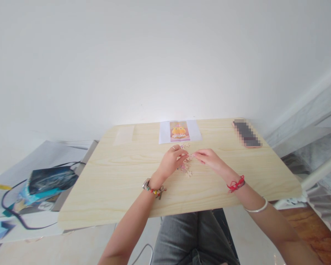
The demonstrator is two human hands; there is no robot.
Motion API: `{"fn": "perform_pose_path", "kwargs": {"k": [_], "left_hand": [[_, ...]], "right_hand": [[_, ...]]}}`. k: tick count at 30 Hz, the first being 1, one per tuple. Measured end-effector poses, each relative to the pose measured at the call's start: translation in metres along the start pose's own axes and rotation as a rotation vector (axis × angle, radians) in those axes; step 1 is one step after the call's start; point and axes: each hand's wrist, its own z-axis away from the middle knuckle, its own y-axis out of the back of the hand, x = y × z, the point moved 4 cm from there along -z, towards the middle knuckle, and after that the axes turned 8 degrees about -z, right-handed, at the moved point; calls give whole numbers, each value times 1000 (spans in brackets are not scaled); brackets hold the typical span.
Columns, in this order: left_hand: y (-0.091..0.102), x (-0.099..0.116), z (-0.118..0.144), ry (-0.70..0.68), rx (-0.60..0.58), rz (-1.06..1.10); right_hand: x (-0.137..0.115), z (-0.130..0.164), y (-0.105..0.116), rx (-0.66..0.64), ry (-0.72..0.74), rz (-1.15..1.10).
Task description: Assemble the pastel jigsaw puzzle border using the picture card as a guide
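Small jigsaw puzzle pieces (pixel 184 168) lie in a loose heap on the wooden table (pixel 113 184). Over the left side of the heap is my left hand (pixel 173 158), its thumb and fingers pinched together on a pale puzzle piece at the fingertips. From the right, my right hand (pixel 208 157) reaches to the same spot, also closed in a pinch on a small pale puzzle piece (pixel 191 155). The two sets of fingertips nearly meet. Whether the pieces are joined is too small to tell. Part of the heap is hidden behind my left fingers.
A paper sheet with a printed cartoon picture (pixel 180 131) lies beyond the heap by the wall. At the back right is a phone-like dark object (pixel 247 134), blurred out. A translucent sheet (pixel 124 135) rests back left. Bags and papers (pixel 51 180) sit left of the table.
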Motion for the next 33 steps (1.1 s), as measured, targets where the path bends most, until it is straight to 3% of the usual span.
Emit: {"fn": "perform_pose_path", "kwargs": {"k": [5,8,12,16,24,29,33], "left_hand": [[2,6,1,-55,49,2],[1,8,2,-72,59,15],[0,9,3,-59,100,65],[-6,13,-1,-61,75,36],[-50,33,-40,-164,-217,-351],[-70,42,-53,-182,-265,-412],[-64,41,-49,-133,-264,-464]], "right_hand": [[-5,4,0,36,23,-29],[-7,9,2,107,122,-7],[-18,23,4,220,384,209],[-21,33,9,258,501,445],[13,21,48,258,406,619],[30,13,57,233,306,679],[30,13,57,229,302,681]]}}
